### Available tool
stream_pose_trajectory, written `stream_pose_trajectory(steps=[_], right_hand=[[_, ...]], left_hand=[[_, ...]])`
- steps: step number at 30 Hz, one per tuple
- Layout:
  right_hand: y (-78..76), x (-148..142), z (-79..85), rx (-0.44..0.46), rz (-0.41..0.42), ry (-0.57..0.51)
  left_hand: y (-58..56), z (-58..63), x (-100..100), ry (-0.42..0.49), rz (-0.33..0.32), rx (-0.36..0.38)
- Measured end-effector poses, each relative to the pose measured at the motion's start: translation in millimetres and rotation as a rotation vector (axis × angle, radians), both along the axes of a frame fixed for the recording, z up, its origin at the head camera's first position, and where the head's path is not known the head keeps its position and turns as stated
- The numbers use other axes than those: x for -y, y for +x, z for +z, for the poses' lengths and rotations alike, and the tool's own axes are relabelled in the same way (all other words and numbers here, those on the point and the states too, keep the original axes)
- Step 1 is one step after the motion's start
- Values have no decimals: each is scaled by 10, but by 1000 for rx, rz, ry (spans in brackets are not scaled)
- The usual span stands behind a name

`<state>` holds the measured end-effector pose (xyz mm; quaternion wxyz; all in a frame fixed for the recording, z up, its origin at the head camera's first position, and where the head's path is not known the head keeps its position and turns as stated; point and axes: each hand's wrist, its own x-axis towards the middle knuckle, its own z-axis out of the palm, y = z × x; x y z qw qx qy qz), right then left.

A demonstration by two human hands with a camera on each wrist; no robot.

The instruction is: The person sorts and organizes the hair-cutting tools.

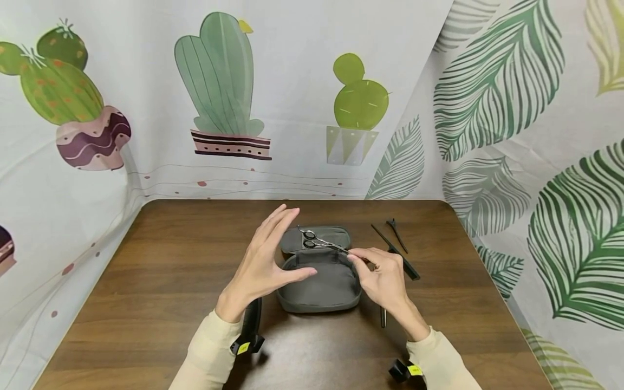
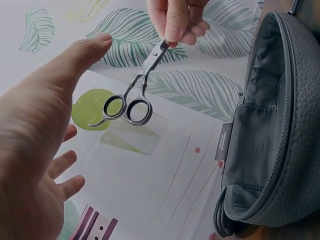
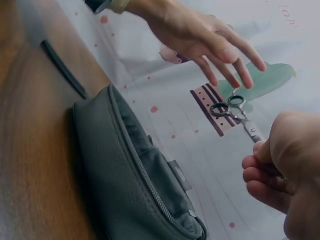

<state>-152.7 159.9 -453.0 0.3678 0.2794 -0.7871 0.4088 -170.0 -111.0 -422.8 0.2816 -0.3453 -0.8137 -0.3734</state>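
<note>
My right hand [image 1: 382,273] pinches a pair of silver hair scissors [image 1: 332,246] by the blade end, with the finger rings pointing left. They hang above the hinge side of a grey zip case [image 1: 317,307], whose lid [image 1: 337,234] lies folded back. In the left wrist view the scissors' [image 2: 151,62] blades look together, their tips hidden in the fingers. My left hand [image 1: 260,265] is raised left of the case, thumb and fingers spread, touching nothing. In the right wrist view the left hand's fingers [image 3: 244,74] are near the scissors' rings.
Right of the case lie a black tail comb [image 1: 411,270] and a slim dark hair clip [image 1: 400,238]. A thin dark rod [image 1: 383,318] shows below the right hand. Beside the left wrist is a long black object [image 1: 251,319], partly hidden. Printed cloth [image 1: 302,108] hangs behind the wooden table [image 1: 185,260].
</note>
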Motion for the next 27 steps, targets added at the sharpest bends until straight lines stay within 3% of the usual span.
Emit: stream_pose_trajectory(steps=[6,10,17,22,27], right_hand=[[159,44,224,319,29,-93],[179,23,265,526,111,-177],[56,-95,65,815,268,-359],[31,-134,27,930,344,-474],[26,-143,27,958,393,-518]], left_hand=[[-18,-18,9,-10,4,-2],[-23,-33,6,-19,-2,-2],[-23,-36,-4,-32,-1,-18],[-28,-37,-10,-39,-10,-34],[-30,-38,-18,-58,-10,-44]])
